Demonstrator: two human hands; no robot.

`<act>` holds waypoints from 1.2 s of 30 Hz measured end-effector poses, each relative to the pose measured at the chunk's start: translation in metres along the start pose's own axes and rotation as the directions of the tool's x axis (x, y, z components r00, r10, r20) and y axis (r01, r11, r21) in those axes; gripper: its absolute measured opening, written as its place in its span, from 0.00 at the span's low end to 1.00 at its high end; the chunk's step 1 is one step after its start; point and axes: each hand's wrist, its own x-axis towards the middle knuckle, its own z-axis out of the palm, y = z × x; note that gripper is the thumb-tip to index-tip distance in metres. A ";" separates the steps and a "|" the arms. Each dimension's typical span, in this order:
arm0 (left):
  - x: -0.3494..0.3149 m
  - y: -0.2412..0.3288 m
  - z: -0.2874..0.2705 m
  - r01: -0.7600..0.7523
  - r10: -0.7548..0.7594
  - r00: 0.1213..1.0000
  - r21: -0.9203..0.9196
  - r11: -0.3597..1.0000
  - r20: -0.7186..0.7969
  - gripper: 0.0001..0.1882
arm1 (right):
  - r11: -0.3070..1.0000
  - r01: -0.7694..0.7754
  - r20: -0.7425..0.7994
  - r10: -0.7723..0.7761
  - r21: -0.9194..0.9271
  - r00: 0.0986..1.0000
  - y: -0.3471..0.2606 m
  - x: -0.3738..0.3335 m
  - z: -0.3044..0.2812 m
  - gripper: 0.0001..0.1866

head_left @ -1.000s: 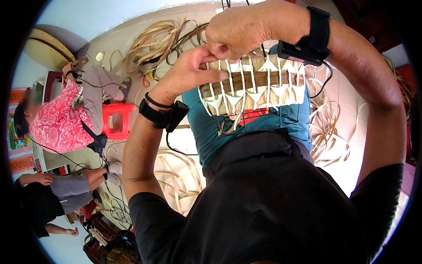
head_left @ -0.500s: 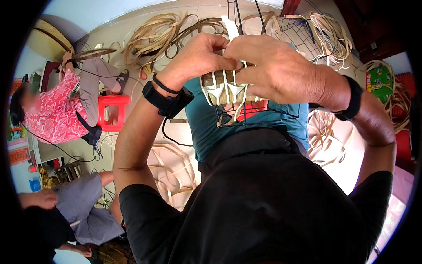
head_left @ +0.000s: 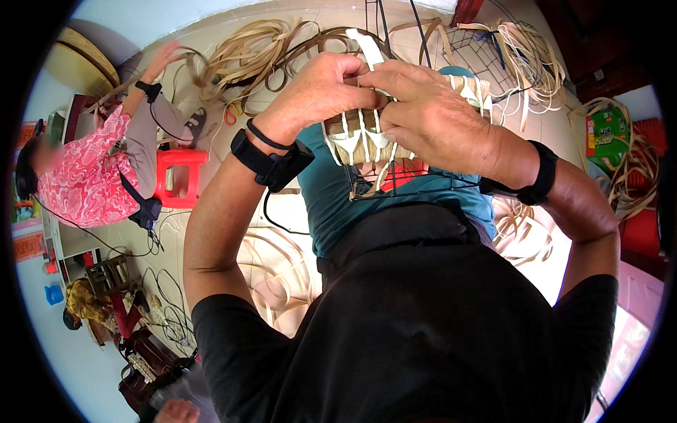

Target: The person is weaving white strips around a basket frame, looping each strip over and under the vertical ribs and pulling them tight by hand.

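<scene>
A woven panel [head_left: 358,144] of brown strips crossed by white cords sits on a black wire frame [head_left: 416,189] over my lap. My left hand [head_left: 321,92] is closed at the panel's upper left edge, thumb and fingers bent inward. From the right, my right hand [head_left: 441,116] reaches across the panel, its fingers closed against my left fingertips. A flat white strip [head_left: 368,49] rises from between the two hands, its free end up. My right hand appears to pinch its base; the exact grip is hidden. White triangular knots show below my fingers.
Coiled tan strips [head_left: 247,60] lie on the floor ahead, and looser coils [head_left: 271,264] at my left. A bundle of pale strips [head_left: 525,60] rests at far right. A person in a patterned pink shirt [head_left: 84,173] is at left, beside a red stool [head_left: 178,176].
My right hand has turned slightly and its elbow moved inward. The white strip's tip leans farther left. The person in pink has raised an arm; another person at lower left has mostly left view.
</scene>
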 end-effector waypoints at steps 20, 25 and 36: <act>-0.003 0.004 -0.002 0.002 -0.002 1.000 0.023 1.000 -0.007 0.07 | 0.977 -0.178 -0.041 0.184 0.119 0.982 -0.014 0.003 -0.001 0.07; -0.002 0.001 -0.005 0.005 -0.005 1.000 0.013 1.000 -0.016 0.07 | 0.981 -0.171 -0.087 0.178 0.088 0.980 -0.013 0.007 0.008 0.08; -0.004 -0.012 -0.005 -0.085 0.084 0.996 -0.027 0.996 -0.033 0.18 | 0.978 -0.140 -0.264 0.177 0.153 0.948 0.016 0.028 -0.022 0.08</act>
